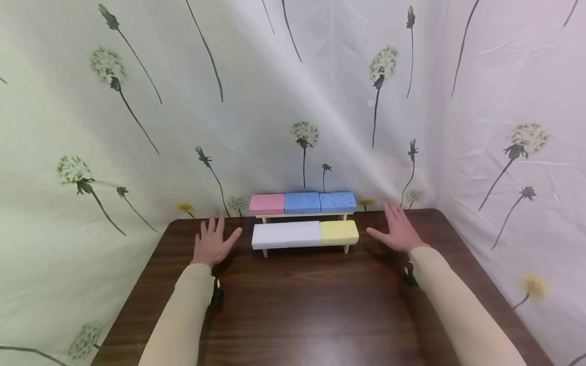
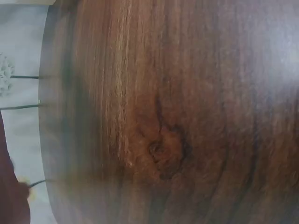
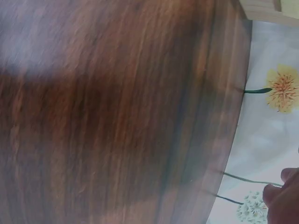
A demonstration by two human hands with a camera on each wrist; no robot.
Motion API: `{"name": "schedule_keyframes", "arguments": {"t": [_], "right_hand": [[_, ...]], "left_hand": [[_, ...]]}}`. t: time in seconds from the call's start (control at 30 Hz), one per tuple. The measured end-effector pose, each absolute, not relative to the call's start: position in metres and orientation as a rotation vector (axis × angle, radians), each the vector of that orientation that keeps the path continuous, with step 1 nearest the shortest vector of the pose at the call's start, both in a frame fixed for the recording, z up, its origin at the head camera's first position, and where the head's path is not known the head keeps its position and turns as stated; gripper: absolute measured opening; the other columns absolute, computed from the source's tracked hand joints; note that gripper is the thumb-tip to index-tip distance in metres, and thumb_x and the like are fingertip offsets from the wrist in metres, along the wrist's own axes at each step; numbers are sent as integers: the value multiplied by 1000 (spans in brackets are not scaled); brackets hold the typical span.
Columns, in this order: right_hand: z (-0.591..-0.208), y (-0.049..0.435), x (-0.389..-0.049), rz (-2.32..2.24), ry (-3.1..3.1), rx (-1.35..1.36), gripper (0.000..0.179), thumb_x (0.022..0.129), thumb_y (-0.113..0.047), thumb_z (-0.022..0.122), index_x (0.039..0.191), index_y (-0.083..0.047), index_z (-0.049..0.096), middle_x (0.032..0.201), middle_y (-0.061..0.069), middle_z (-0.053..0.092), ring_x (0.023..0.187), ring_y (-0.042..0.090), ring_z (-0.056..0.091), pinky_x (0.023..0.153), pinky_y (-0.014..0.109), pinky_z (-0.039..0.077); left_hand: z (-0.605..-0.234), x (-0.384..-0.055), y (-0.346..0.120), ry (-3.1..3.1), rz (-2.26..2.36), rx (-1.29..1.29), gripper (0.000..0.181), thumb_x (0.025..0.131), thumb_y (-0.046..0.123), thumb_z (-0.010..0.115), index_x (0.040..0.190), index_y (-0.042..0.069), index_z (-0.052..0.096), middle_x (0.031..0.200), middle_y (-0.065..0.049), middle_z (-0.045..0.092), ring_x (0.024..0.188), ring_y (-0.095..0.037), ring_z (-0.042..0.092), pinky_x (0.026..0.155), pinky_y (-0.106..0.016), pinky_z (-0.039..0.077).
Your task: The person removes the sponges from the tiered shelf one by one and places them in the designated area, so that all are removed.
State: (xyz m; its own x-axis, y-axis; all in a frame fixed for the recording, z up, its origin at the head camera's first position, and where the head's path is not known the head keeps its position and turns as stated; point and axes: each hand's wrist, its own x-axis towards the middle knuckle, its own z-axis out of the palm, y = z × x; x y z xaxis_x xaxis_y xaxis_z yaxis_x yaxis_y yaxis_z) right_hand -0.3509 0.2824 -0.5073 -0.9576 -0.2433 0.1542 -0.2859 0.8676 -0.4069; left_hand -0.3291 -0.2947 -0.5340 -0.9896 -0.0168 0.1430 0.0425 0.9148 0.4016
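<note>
My left hand (image 1: 212,243), fingers spread and straight, is over the table to the left of two low wooden stands. On the other side my right hand (image 1: 399,230) is held the same way, thumb toward the stands; neither hand grips anything. The rear stand (image 1: 304,216) bears a pink sponge-like block (image 1: 267,204) and two speckled blue blocks (image 1: 302,203). White blocks (image 1: 286,234) and a yellow block (image 1: 339,232) lie in a row on the front stand (image 1: 346,249). Each wrist view catches only a bit of its hand at the edge.
The dark wood-grain table (image 1: 302,305) has rounded far corners. Behind it and along both sides hangs a pale curtain (image 1: 256,127) printed with dandelions, close to the rear stand. A dark wrist device (image 1: 217,292) sits at each light sleeve.
</note>
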Motion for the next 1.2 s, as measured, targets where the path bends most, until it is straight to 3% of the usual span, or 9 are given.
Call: {"name": "schedule_keyframes", "arguments": {"t": [0.23,0.47,0.7,0.9,1.2], "right_hand": [[-505,275,-356,891,-2917,512,105,99,-63,61,168,-4,10,174,24,10,160,46,9,125,67,14],[-499,260,-357,1014,-2877,561,102,99,-58,66,168,-6,13,173,20,20,158,43,18,123,66,21],[-485,241,-360,1063,-2888,546,105,98,-64,64,168,-6,12,173,21,20,159,42,20,124,63,23],[-477,230,-361,1074,-2911,527,105,98,-63,64,169,-6,10,174,21,16,159,41,18,125,62,21],[-471,220,-367,1089,-2910,515,102,101,-56,64,169,-5,8,174,21,15,159,42,19,125,62,22]], "left_hand": [[-535,-321,-282,-2907,-1054,24,99,102,78,27,170,11,0,174,-22,10,157,-49,16,123,-67,19],[-540,-320,-266,-2763,-1434,16,87,107,68,36,169,13,13,162,-27,41,152,-46,33,124,-62,23],[-541,-324,-249,-2600,-1803,-138,78,109,43,55,169,15,14,162,-27,40,152,-43,35,124,-61,26],[-547,-325,-241,-2498,-2031,-196,96,98,22,77,169,13,13,165,-27,34,153,-43,33,125,-56,26],[-557,-324,-238,-2572,-2033,-187,102,86,10,88,165,8,24,162,-24,41,151,-38,38,126,-54,24]]}}
